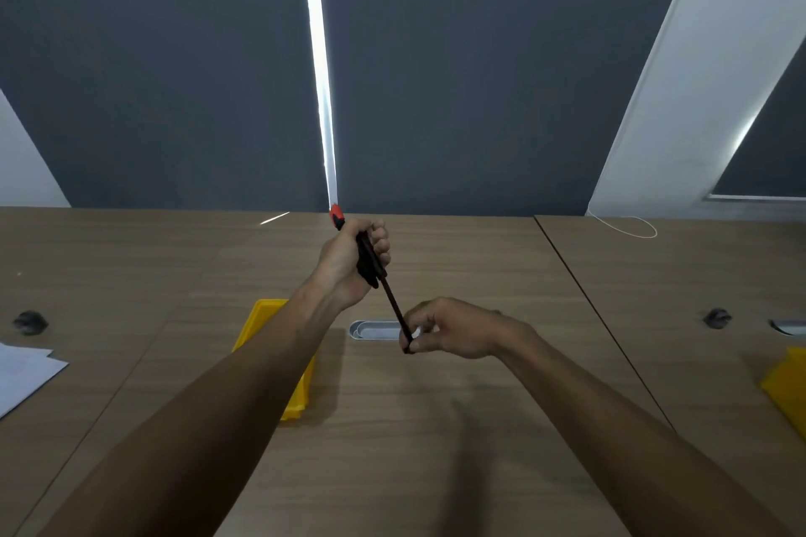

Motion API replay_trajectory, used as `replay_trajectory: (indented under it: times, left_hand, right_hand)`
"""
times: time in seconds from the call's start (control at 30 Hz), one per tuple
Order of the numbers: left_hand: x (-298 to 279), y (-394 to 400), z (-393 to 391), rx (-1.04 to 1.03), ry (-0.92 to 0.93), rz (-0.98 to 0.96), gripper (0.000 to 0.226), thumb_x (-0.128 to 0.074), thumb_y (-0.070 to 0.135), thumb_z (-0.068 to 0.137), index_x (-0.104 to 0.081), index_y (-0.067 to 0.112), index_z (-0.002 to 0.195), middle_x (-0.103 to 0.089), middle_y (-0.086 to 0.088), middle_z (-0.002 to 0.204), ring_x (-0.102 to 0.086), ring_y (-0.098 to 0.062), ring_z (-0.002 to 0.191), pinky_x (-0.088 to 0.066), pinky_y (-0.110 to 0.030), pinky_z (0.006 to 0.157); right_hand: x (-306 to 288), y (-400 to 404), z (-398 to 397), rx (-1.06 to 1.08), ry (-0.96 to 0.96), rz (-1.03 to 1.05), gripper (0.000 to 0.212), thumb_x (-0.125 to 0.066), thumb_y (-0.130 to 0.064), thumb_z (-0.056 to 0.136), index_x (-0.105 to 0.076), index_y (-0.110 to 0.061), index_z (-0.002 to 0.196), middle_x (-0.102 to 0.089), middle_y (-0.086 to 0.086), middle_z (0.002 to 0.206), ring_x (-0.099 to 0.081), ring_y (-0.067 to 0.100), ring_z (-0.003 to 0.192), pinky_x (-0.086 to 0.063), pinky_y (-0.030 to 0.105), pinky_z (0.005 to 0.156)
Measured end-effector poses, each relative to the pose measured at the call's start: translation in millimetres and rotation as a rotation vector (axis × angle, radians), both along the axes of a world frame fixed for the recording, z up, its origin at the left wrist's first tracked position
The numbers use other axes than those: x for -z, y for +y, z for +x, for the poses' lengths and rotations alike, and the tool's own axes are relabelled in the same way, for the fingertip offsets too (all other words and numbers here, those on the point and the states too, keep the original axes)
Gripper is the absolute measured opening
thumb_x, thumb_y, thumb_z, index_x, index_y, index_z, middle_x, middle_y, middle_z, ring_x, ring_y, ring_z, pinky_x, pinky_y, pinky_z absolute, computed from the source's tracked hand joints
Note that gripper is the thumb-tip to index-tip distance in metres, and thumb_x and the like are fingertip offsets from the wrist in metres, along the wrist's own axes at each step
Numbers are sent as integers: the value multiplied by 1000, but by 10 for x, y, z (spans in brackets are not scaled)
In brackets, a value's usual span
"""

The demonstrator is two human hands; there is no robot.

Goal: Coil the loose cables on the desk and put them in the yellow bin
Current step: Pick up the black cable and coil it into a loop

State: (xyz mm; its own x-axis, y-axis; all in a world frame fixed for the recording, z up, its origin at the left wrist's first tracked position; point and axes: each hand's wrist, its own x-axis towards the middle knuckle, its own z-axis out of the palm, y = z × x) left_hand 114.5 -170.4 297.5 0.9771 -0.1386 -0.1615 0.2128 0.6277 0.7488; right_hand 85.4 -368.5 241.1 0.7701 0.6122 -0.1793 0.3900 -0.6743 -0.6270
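My left hand (351,259) grips a folded bundle of black cable (369,262) above the desk, with a red-orange connector end (336,217) sticking out past the thumb. A taut strand of the black cable runs down and right to my right hand (449,329), which pinches its end between thumb and fingers. The yellow bin (261,318) sits on the desk under my left forearm, which hides much of it.
A white oval cable grommet (375,330) lies in the wooden desk (436,427) just left of my right hand. White papers (22,375) lie at the left edge. A second yellow bin (787,384) shows at the right edge, and a thin white cord (632,227) loops at the back right.
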Motion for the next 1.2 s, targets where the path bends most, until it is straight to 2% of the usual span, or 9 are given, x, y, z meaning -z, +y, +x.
replay_trajectory:
  times: [0.1, 0.23, 0.37, 0.47, 0.6, 0.73, 0.93, 1.07, 1.2]
  left_hand:
    - [-60, 47, -30, 92, 7, -12, 20, -48, 22, 96, -58, 14, 80, -32, 11, 48, -31, -5, 37, -33, -19, 44]
    - [-102, 114, -36, 232, -16, 44, 34, -48, 30, 100, -57, 13, 72, -26, 11, 40, -23, -7, 30, -26, -22, 37]
    - [-140, 121, -83, 372, -63, 180, 39, -46, 30, 101, -56, 12, 68, -25, 10, 39, -21, -7, 29, -24, -23, 36]
    - [-156, 146, -114, 468, -80, 215, 37, -47, 29, 98, -58, 11, 68, -26, 10, 37, -22, -7, 28, -23, -23, 36]
    - [-129, 148, -116, 563, -106, 302, 38, -45, 27, 99, -60, 9, 70, -26, 10, 38, -22, -6, 29, -22, -23, 37]
    - [-87, 94, -173, 641, -120, 606, 42, -45, 29, 103, -61, 8, 70, -26, 8, 41, -20, -7, 32, -17, -24, 39]
    - [149, 1, -232, 668, -51, 1081, 55, -50, 52, 102, -68, 1, 95, -33, 0, 56, -26, -12, 46, -26, -25, 47]
    - [331, -2, -163, 483, -91, 1093, 68, -43, 61, 102, -71, -2, 105, -51, -1, 60, -42, -13, 50, -40, -28, 55]
    - [412, 4, -129, 274, -105, 1036, 69, -39, 67, 100, -73, 7, 103, -64, -2, 71, -51, -13, 58, -44, -28, 59]
  right_hand:
    - [65, -43, 38, 11, -21, -21, 13, -67, -28, 98, -67, -41, 96, -70, -16, 108, -65, 11, 109, -52, 46, 103]
    - [34, -90, -5, 49, 16, -48, 23, -69, -34, 100, -70, -30, 122, -69, -15, 98, -64, 4, 91, -52, 28, 86]
    - [20, -186, 5, 63, 34, -170, 25, -73, -29, 97, -77, -23, 121, -73, -8, 119, -65, 13, 110, -51, 35, 96]
    - [38, -254, 35, 64, -26, -347, 23, -71, -24, 97, -78, -27, 118, -71, -7, 124, -63, 17, 112, -44, 29, 90]
    - [55, -281, 79, 94, -51, -432, 13, -67, -26, 98, -76, -24, 106, -72, -2, 110, -68, 25, 99, -57, 42, 90]
    - [-15, -257, 120, 222, -173, -490, 23, -63, -37, 99, -71, -16, 97, -69, 8, 98, -68, 31, 87, -58, 47, 81]
    - [-218, -176, 185, 487, -252, -57, 34, -62, -30, 99, -68, -1, 83, -68, 15, 84, -59, 28, 72, -48, 41, 67]
    - [-320, -73, 173, 526, 28, 349, 32, -43, -20, 94, -65, 2, 87, -54, 9, 75, -43, 20, 66, -34, 33, 59]
    - [-326, -23, 110, 501, 29, 548, 17, -66, -12, 100, -60, -10, 115, -75, 13, 89, -67, 15, 74, -47, 25, 62]
